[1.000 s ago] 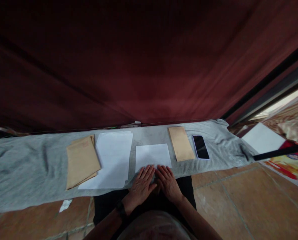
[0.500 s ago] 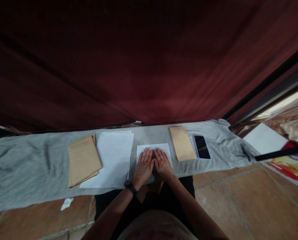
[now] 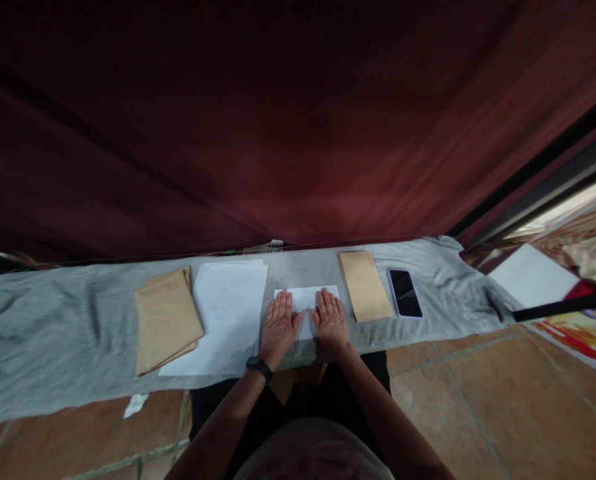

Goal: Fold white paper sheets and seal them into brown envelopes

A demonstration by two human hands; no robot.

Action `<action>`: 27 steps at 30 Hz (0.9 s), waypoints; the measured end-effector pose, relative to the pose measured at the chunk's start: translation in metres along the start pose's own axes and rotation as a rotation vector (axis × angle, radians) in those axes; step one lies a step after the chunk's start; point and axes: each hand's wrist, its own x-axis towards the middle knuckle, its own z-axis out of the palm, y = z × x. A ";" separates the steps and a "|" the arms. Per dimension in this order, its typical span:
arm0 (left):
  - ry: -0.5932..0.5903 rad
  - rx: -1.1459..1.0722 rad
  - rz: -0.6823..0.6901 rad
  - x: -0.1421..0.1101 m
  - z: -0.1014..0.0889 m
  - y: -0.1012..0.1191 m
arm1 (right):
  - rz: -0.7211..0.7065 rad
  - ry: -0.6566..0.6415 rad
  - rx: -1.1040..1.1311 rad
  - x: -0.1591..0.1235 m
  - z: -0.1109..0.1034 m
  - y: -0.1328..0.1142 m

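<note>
A small white sheet of paper (image 3: 305, 307), which looks folded, lies flat in front of me on a grey cloth (image 3: 298, 267). My left hand (image 3: 279, 328) rests palm down over its left part, fingers stretched forward. Over the right part lies my right hand (image 3: 331, 323), also flat with straight fingers. Between the two hands a strip of the paper shows; its sides are partly covered by them. Left of my left hand is a stack of larger white paper sheets (image 3: 231, 313). To the right of my right hand lies a brown envelope (image 3: 365, 287).
More brown envelopes (image 3: 168, 317) overlap the white stack at the left. A smartphone (image 3: 405, 293) lies at the right. Dark red fabric (image 3: 298, 167) hangs behind the cloth-covered surface. A white scrap (image 3: 136, 405) is on the tiled floor (image 3: 458, 400).
My hands have moved apart sideways, from close together at the middle of the small paper to its left and right sides. The surrounding items have stayed in place.
</note>
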 end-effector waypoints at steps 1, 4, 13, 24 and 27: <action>0.007 0.001 -0.010 -0.001 0.000 -0.001 | -0.003 0.021 -0.001 -0.001 0.000 0.002; 0.029 0.010 -0.036 -0.004 -0.001 -0.003 | -0.004 0.069 0.000 -0.006 -0.001 0.006; 0.050 0.023 -0.056 -0.007 -0.002 -0.003 | 0.014 0.026 -0.004 -0.046 -0.018 0.014; 0.069 -0.008 -0.049 -0.007 0.001 -0.006 | 0.024 0.007 -0.045 -0.101 -0.044 0.028; 0.068 -0.001 -0.051 -0.007 0.000 -0.006 | 0.023 -0.003 -0.053 -0.106 -0.052 0.034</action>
